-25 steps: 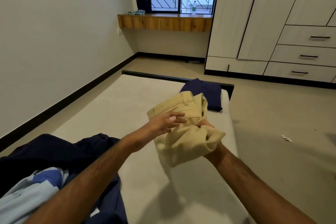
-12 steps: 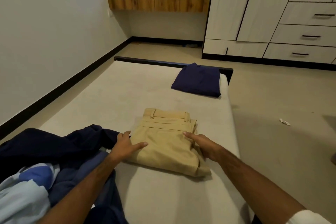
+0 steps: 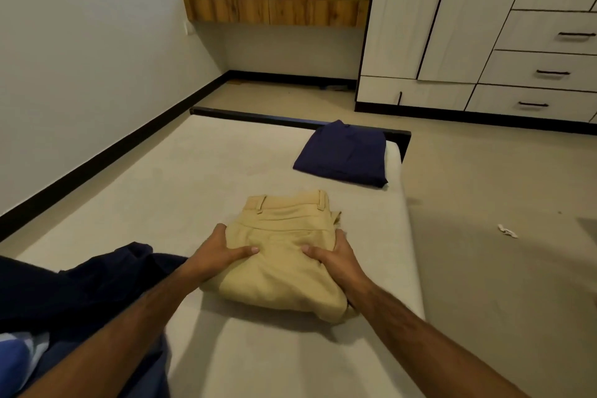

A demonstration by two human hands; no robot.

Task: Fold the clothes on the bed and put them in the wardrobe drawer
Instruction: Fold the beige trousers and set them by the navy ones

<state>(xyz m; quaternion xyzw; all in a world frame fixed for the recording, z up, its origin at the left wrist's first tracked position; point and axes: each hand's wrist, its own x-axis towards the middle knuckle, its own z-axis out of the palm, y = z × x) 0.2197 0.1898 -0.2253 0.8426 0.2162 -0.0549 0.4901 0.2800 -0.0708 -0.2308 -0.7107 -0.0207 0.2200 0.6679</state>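
Now beige trousers (image 3: 284, 255) folded, waistband up

Your left hand (image 3: 215, 252) and right hand (image 3: 336, 255) flank the trousers (image 3: 284, 255) on the bed (image 3: 193, 171); a folded shirt (image 3: 342, 155) lies beyond your right hand; a pile of clothes (image 3: 80, 294) sits left of your left hand.

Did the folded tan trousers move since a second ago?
Yes. The folded tan trousers went down from the air onto the pale mattress, nearer than the folded navy garment.
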